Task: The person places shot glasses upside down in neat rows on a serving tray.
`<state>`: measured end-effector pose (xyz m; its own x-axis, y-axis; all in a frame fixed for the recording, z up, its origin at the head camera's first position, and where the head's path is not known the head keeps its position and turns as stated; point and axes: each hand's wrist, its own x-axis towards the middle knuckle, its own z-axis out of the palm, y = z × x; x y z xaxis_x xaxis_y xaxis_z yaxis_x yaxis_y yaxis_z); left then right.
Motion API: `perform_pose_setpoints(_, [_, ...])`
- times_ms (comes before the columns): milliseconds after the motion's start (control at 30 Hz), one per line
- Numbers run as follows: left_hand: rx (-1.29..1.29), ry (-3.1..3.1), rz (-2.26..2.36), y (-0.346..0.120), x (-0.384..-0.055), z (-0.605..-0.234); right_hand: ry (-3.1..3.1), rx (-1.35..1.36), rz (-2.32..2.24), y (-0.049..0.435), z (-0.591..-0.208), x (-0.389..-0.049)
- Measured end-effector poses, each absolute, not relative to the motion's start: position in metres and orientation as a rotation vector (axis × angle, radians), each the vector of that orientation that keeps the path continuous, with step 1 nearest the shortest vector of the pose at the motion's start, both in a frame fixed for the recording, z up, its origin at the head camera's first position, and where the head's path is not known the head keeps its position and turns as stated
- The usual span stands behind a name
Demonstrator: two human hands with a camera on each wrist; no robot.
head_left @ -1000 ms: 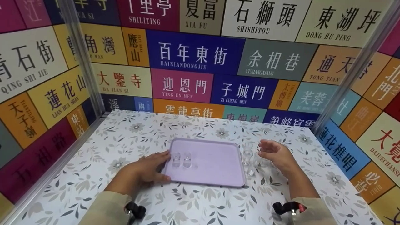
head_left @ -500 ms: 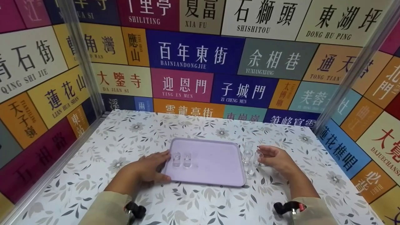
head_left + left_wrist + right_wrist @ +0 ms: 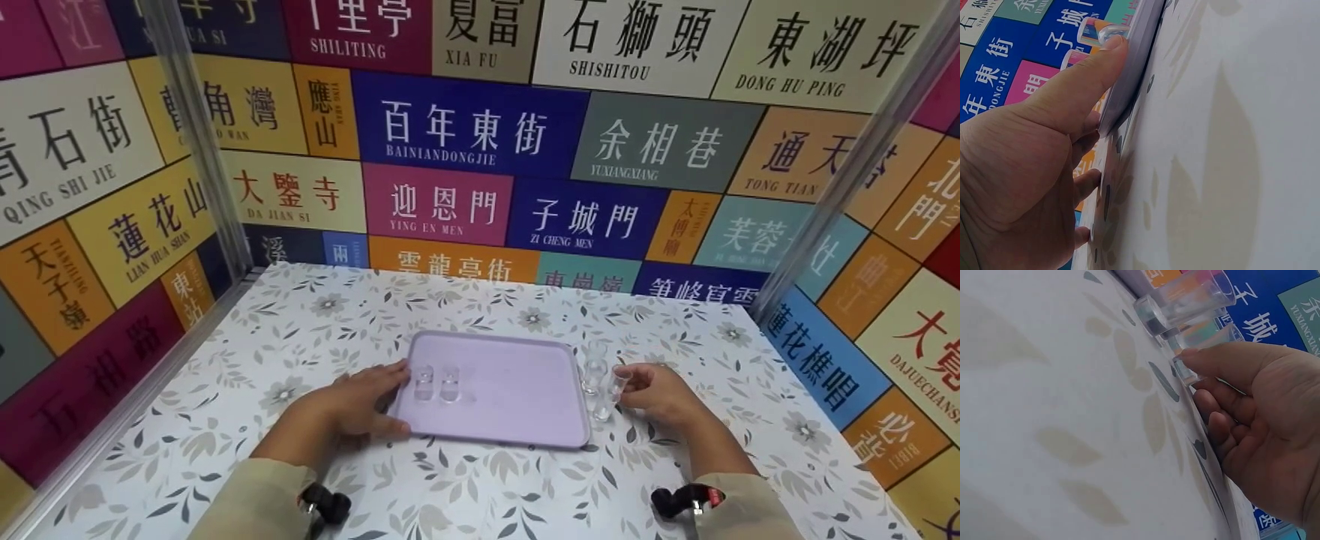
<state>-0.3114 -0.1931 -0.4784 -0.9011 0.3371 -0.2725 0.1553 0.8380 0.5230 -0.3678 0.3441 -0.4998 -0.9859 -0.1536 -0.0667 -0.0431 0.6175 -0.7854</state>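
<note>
A lilac tray [image 3: 517,390] lies on the table between both hands. My left hand [image 3: 360,401] rests at its left edge, fingers fairly straight and thumb touching the rim, as the left wrist view shows. Two small clear glasses [image 3: 436,385] stand side by side at the left of the tray. Just beyond its right edge, my right hand [image 3: 658,394] pinches another small clear glass [image 3: 1185,372] between thumb and fingers. In the right wrist view that glass is low at the table, partly covered by the thumb. A nearer clear glass [image 3: 1182,304] stands beside it.
More clear glasses [image 3: 595,371] are clustered along the tray's right side, overlapping so their outlines blur. The table [image 3: 480,495] has a white leaf-patterned cover. Panels with coloured street-name signs [image 3: 465,127] enclose its back and sides.
My right hand has come down and toward the glasses, and its thumb and fingers have closed on one of them. The left hand and tray have stayed put.
</note>
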Motion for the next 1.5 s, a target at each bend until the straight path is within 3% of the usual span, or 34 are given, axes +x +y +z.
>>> perform_pose_setpoints(433, [0.397, 2.678, 0.704, -0.195, -0.313, -0.48, 2.798, -0.121, -1.268, 0.345, -0.501, -0.37])
perform_pose_setpoints(833, [0.4, 2.68, 0.701, -0.195, -0.315, -0.481, 2.694, 0.059, -1.56, 0.341, -0.486, -0.369])
perform_pose_setpoints(1500, [0.364, 2.647, 0.76, -0.194, -0.314, -0.482, 2.738, 0.069, -1.661, 0.325, -0.465, -0.361])
